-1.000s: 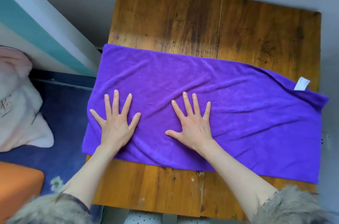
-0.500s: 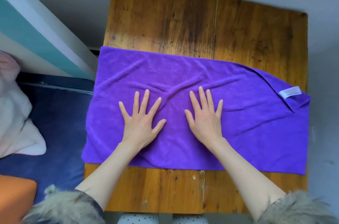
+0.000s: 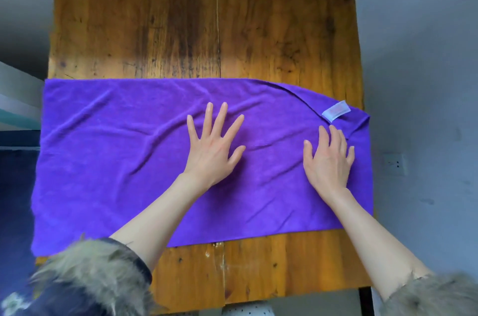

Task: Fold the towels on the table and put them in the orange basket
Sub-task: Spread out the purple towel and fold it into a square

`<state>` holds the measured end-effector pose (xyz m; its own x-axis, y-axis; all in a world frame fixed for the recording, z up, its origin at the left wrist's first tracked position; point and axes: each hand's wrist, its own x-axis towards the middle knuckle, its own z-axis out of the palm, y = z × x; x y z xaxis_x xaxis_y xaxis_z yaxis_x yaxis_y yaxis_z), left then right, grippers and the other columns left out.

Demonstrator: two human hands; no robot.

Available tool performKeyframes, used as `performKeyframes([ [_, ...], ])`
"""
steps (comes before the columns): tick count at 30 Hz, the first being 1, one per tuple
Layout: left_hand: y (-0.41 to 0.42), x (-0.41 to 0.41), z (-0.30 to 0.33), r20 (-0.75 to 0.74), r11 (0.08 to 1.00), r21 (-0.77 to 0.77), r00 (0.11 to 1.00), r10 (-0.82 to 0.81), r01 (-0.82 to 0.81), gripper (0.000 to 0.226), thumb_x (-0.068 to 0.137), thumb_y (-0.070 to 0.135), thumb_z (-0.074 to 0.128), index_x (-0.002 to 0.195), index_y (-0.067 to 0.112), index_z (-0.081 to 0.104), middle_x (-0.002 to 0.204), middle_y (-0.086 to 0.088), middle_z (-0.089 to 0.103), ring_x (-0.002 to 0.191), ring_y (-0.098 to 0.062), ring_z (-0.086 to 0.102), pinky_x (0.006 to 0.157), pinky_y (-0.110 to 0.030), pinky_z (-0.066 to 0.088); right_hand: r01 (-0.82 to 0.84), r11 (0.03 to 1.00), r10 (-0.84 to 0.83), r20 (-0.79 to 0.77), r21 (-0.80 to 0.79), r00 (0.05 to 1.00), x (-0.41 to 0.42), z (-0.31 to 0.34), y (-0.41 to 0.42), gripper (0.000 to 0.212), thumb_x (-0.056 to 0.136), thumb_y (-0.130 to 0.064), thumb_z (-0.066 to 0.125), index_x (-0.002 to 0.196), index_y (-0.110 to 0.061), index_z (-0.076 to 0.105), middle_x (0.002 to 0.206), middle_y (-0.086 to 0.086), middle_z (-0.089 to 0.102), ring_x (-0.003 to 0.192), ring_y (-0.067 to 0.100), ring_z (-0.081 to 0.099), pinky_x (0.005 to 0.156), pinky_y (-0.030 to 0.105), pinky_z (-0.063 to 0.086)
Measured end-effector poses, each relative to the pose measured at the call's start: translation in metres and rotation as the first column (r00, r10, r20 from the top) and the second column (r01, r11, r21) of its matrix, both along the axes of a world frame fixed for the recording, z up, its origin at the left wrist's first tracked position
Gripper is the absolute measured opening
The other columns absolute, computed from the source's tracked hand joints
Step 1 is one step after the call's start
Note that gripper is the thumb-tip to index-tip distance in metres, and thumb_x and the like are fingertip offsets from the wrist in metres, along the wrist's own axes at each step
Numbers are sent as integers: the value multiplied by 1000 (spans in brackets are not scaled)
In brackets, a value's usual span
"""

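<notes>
A purple towel (image 3: 116,155) lies spread across the wooden table (image 3: 181,31), folded once lengthwise, its left end hanging over the table's edge. A white label (image 3: 336,110) shows at its far right corner. My left hand (image 3: 214,145) presses flat on the towel's middle with fingers spread. My right hand (image 3: 329,158) lies flat near the towel's right end, fingertips just below the label. The orange basket is out of view.
The far half of the table is bare wood. A grey wall runs behind and to the right, with a wall socket (image 3: 394,163). A dark blue floor covering (image 3: 15,186) lies to the left of the table. Fur-trimmed sleeves fill the bottom corners.
Both hands have slid to the right across the towel, smoothing it; the right hand now reaches its right end. The view has shifted right, so the orange basket and pink cushion have left the frame.
</notes>
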<state>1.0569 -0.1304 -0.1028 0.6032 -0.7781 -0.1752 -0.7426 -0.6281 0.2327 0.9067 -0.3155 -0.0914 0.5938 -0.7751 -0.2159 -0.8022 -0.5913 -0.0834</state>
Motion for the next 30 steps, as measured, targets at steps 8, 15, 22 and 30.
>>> performKeyframes([
  [8,-101,-24,-5,4,992,54,994,-113,113,62,87,46,39,145,26,28,157,-10,12,144,-36,2,106,-67,1,-79,997,81,101,-25,992,-29,-7,-86,46,92,-17,51,137,-7,43,146,14,37,139,30,28,109,58,20],
  [15,-137,-17,-13,-21,996,74,999,-43,44,64,92,46,43,148,31,16,158,-3,0,144,-30,-6,107,-64,-4,-87,993,67,228,78,971,0,-8,-146,61,93,-20,50,147,-11,22,153,6,27,140,24,25,112,48,20],
  [22,-163,-9,-5,-40,1000,15,999,20,-20,62,92,41,49,147,27,24,156,-12,11,144,-32,2,108,-64,2,170,866,-353,336,470,873,-13,-19,-166,34,90,-31,56,118,-12,57,112,5,63,103,21,58,86,28,44],
  [30,-168,-50,0,-141,999,-42,990,-19,13,50,93,26,49,141,19,38,155,-12,16,144,-31,6,111,-58,4,228,898,-349,296,377,889,-29,-7,-163,14,92,-24,55,92,-11,60,86,0,60,78,15,51,68,22,34],
])
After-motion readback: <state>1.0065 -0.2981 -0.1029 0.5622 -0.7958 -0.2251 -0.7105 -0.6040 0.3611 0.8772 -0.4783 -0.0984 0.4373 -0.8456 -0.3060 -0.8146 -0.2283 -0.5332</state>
